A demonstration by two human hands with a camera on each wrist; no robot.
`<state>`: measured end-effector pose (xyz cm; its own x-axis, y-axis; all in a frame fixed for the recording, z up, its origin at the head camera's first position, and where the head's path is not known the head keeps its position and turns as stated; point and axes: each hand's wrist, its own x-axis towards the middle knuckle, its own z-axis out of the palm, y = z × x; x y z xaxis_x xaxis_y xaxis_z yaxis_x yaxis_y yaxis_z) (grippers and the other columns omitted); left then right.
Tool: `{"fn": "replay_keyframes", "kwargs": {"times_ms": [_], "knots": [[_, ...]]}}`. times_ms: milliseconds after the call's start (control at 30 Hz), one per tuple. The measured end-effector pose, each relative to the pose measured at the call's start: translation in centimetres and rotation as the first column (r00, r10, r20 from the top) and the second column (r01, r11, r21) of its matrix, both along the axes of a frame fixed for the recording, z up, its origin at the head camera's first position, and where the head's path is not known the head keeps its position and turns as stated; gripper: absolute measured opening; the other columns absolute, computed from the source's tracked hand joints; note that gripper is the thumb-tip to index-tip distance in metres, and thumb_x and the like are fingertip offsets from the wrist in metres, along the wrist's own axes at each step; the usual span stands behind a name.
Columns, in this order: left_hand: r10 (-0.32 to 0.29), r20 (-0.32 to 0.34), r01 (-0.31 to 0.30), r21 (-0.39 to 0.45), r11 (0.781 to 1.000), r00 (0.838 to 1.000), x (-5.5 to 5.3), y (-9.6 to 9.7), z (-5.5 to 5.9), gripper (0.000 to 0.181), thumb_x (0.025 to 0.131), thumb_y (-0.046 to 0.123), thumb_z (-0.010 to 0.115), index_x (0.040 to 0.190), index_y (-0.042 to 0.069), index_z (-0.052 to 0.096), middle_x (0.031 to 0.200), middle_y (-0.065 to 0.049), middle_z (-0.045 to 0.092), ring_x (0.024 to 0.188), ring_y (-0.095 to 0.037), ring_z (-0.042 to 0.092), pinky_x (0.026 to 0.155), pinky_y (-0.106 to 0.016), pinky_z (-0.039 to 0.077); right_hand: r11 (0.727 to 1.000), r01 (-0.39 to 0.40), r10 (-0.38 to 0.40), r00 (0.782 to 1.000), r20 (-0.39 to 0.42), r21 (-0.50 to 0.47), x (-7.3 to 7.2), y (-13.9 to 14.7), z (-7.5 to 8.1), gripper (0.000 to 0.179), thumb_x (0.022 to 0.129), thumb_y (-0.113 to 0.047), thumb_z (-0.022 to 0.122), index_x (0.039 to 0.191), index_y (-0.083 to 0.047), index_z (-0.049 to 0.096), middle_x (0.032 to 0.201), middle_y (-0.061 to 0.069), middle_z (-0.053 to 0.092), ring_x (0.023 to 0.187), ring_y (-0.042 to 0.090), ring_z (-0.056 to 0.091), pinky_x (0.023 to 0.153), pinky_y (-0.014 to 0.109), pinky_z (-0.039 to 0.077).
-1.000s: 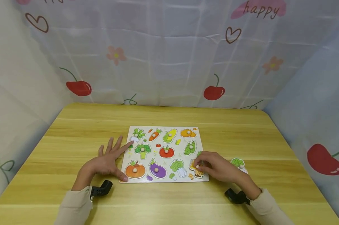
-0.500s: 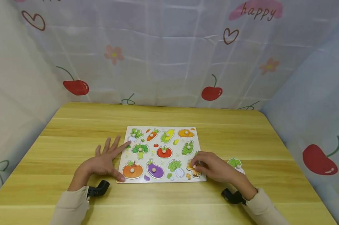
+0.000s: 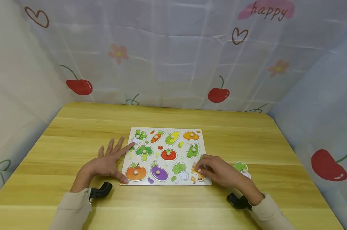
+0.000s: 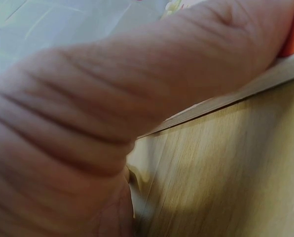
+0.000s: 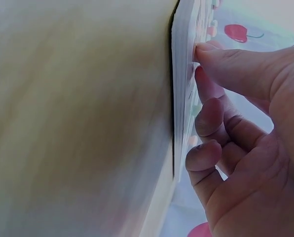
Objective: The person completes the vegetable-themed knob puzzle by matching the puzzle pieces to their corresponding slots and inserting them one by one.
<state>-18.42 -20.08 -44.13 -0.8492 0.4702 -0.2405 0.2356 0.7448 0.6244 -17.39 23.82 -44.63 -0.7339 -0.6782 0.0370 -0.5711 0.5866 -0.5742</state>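
A wooden vegetable peg puzzle board [image 3: 162, 161] lies flat on the table. My left hand [image 3: 105, 164] is spread at its left side, with the thumb on the lower left corner and the index fingertip by the turnip piece [image 3: 136, 140]. At the lower right corner, my right hand [image 3: 220, 171] pinches the knob of an orange-brown mushroom puzzle piece [image 3: 201, 176], partly hidden by the fingers. The right wrist view shows thumb [image 5: 218, 57] and fingertip close together at the board. A loose leafy cabbage piece [image 3: 241, 166] lies behind the right forearm, partly covered.
Knobbed pieces sit in the board, among them a pumpkin [image 3: 135, 172], an eggplant [image 3: 159, 173] and a tomato [image 3: 169, 154]. A cabbage shape [image 3: 180, 171] on the board has no knob. Patterned curtains [image 3: 167, 57] bound the wooden table [image 3: 167, 204].
The head view shifts slightly. Both hands keep their places on the board, and the right hand stays on the mushroom piece's knob.
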Motion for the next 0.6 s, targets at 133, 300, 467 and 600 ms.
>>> {"fn": "replay_keyframes", "kwargs": {"times_ms": [133, 300, 467, 600], "knots": [[-0.001, 0.002, 0.001, 0.005, 1.000, 1.000, 0.0, 0.0, 0.0, 0.132, 0.058, 0.052, 0.093, 0.161, 0.021, 0.018, 0.165, -0.026, -0.016, 0.144, -0.054, -0.028, 0.104, -0.077, -0.021, 1.000, 0.011, -0.011, 1.000, 0.008, -0.002, 0.1, 0.1, 0.2, 0.014, 0.097, -0.016, 0.066, 0.111, -0.021, 0.068, 0.095, -0.011, 0.061, 0.080, 0.003, 0.051, 0.070, 0.020, 0.047], [0.000, 0.005, 0.000, 0.005, 1.000, 1.000, 0.0, 0.0, -0.1, 0.132, 0.058, 0.052, 0.093, 0.161, 0.022, 0.017, 0.165, -0.025, -0.016, 0.144, -0.054, -0.029, 0.104, -0.077, -0.021, 0.999, 0.043, -0.043, 0.999, 0.000, -0.007, 0.3, 1.1, 0.6, 0.019, 0.094, -0.011, 0.069, 0.111, -0.018, 0.067, 0.097, -0.009, 0.063, 0.079, 0.004, 0.052, 0.070, 0.021, 0.049], [0.002, 0.004, -0.002, 0.007, 1.000, 1.000, 0.0, 0.0, 0.0, 0.132, 0.058, 0.052, 0.093, 0.161, 0.021, 0.018, 0.165, -0.026, -0.016, 0.144, -0.054, -0.028, 0.104, -0.077, -0.021, 0.997, 0.079, -0.080, 0.997, -0.019, -0.019, 0.3, 2.8, 0.8, 0.018, 0.094, -0.011, 0.070, 0.111, -0.017, 0.067, 0.101, -0.008, 0.065, 0.079, 0.003, 0.053, 0.070, 0.022, 0.050], [0.004, 0.001, -0.004, 0.011, 1.000, 1.000, 0.0, 0.0, 0.1, 0.132, 0.057, 0.052, 0.094, 0.161, 0.020, 0.019, 0.164, -0.027, -0.015, 0.144, -0.055, -0.028, 0.104, -0.077, -0.020, 0.995, 0.092, -0.093, 0.995, -0.046, -0.034, 0.5, 4.0, 0.9, 0.018, 0.094, -0.014, 0.070, 0.111, -0.017, 0.068, 0.100, -0.009, 0.066, 0.079, 0.003, 0.054, 0.069, 0.021, 0.050]]}}
